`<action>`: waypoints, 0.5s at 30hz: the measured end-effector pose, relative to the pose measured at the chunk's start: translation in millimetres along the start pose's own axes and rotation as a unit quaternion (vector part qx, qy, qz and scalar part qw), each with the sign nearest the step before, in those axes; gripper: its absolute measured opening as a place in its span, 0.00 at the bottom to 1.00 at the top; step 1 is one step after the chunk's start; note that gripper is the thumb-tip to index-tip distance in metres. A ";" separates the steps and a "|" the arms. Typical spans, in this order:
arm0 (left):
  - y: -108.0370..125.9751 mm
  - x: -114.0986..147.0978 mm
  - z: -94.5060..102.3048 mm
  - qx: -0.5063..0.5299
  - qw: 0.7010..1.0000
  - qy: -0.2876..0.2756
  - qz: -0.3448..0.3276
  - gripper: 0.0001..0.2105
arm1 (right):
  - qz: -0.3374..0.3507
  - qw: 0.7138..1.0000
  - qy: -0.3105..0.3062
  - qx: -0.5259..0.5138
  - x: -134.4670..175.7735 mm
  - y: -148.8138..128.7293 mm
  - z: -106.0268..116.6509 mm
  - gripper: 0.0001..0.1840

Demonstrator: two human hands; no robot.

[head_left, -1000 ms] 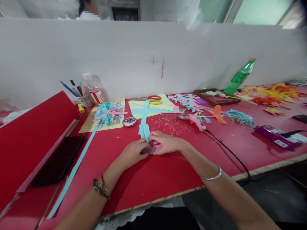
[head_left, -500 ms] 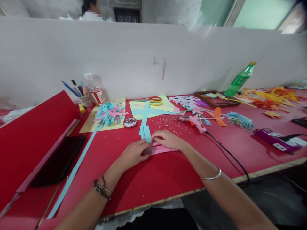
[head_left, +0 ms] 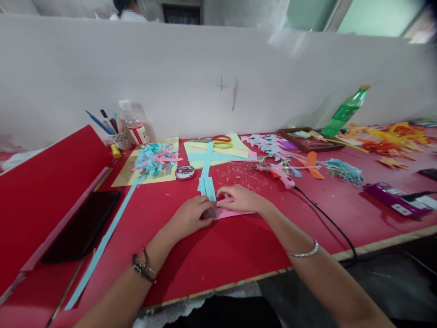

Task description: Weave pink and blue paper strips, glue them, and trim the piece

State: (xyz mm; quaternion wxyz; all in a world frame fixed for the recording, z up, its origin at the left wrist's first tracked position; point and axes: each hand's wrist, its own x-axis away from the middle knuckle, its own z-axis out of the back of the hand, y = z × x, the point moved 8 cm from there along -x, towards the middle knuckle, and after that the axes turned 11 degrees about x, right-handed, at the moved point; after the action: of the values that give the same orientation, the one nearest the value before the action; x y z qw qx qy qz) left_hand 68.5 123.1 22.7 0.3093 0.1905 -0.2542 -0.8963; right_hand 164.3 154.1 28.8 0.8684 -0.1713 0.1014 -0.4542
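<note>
Pinching a raised pink strip [head_left: 228, 200] between thumb and fingers, a person's right hand [head_left: 241, 200] works close beside the left hand [head_left: 195, 215] at a red table [head_left: 184, 269]. The left hand's fingers curl inward over the near end of a set of blue strips [head_left: 206, 186], where blue and pink meet; whether they grip or only press cannot be told. The raised strip spans the narrow gap between the two hands, while a second pink band [head_left: 235, 213] lies flat beneath the right hand, running out to its right. The blue strips stretch away from the left fingertips toward scissors [head_left: 221, 142] with red and yellow handles, resting on stacked colored sheets [head_left: 218, 155].

Just beyond the hands, paper scraps [head_left: 246, 175] dot the tabletop near a pink glue gun [head_left: 282, 175], its black cord trailing right. To the left sit a round tin [head_left: 185, 172] and a blue-and-pink paper bundle [head_left: 155, 160] on a yellow sheet [head_left: 124, 176]. Farther out, a green bottle [head_left: 345, 111] leans at right behind a purple power strip [head_left: 398, 199], and a dark phone-like slab [head_left: 82, 228] lies at far left.
</note>
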 end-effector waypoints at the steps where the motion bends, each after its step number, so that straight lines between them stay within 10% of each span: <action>1: -0.1 -0.1 0.1 0.000 1.000 0.002 0.000 0.07 | -0.001 1.000 -0.004 -0.005 0.1 0.7 -0.5 0.14; 15: 0.1 -1.0 1.8 0.017 1.000 0.002 0.012 0.10 | -0.019 0.996 -0.032 0.086 4.9 19.3 9.9 0.10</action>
State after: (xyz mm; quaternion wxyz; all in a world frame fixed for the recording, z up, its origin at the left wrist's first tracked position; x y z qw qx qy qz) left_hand 68.4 124.4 24.4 0.3169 0.1949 -0.2706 -0.8879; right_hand 185.0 162.3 30.3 0.8737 -0.1123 0.0309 -0.4723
